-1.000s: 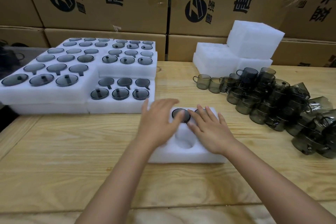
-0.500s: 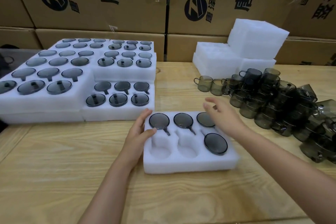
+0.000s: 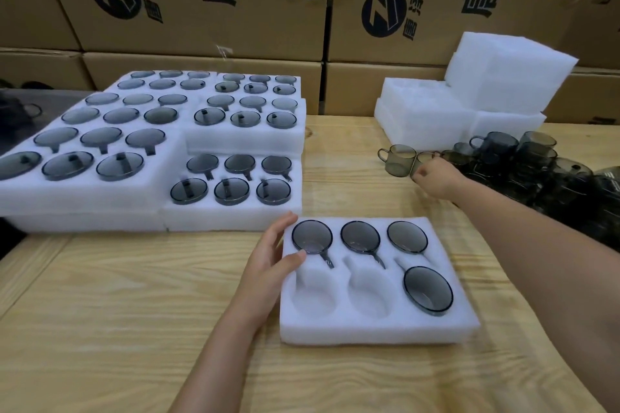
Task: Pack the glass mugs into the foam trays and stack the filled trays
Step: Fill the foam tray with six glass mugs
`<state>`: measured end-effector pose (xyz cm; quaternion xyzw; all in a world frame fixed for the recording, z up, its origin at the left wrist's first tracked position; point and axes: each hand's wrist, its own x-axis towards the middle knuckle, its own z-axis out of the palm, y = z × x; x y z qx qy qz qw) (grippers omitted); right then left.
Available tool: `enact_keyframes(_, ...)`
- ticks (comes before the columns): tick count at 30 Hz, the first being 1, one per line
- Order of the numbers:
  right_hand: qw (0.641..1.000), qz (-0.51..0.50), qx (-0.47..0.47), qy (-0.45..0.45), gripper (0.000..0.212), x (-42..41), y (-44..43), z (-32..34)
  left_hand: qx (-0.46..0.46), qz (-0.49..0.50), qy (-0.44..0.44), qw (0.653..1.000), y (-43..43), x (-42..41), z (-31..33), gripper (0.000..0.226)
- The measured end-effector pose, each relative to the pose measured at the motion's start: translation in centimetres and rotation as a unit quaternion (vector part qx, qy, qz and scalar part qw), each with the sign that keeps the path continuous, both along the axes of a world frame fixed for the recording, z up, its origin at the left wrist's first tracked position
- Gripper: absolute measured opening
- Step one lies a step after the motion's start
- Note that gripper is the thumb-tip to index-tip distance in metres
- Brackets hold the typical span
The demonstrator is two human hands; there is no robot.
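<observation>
Right grip (image 3: 436,178): a second ago I had it flat on the white foam tray (image 3: 369,329). It has since lifted off, crossed the wooden surface (image 3: 335,178) and now curls round a loose smoky glass mug (image 3: 425,160) at the near edge of the pile on the right.
Left grip (image 3: 268,261): it has slid off the tray's top to the left edge, fingers straight, thumb on the foam beside the back-left mug.
Tray top: uncovered now. I see four seated mugs and two empty near pockets, left and middle.
</observation>
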<state>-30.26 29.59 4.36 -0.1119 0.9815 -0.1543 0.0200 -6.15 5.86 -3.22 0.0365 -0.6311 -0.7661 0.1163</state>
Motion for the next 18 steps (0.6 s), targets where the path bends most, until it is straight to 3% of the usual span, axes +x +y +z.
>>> enact_keyframes(4, 1.000, 0.000, -0.010, 0.026, 0.007, 0.7, 0.1, -0.1, 0.002, 0.001, 0.000, 1.000, 0.0, 0.1, 0.1, 0.055)
enact_keyframes(10, 0.999, -0.001, -0.011, 0.049, 0.039, 3.7, 0.9, -1.8, 0.011, 0.008, 0.002, 1.000, 0.2, 0.1, 0.5, 0.056)
enact_keyframes(18, 0.996, 0.023, -0.009, 0.082, 0.010, 8.6, 2.4, -1.9, -0.015, 0.037, 0.000, 0.999, 0.9, 0.8, 1.5, 0.045)
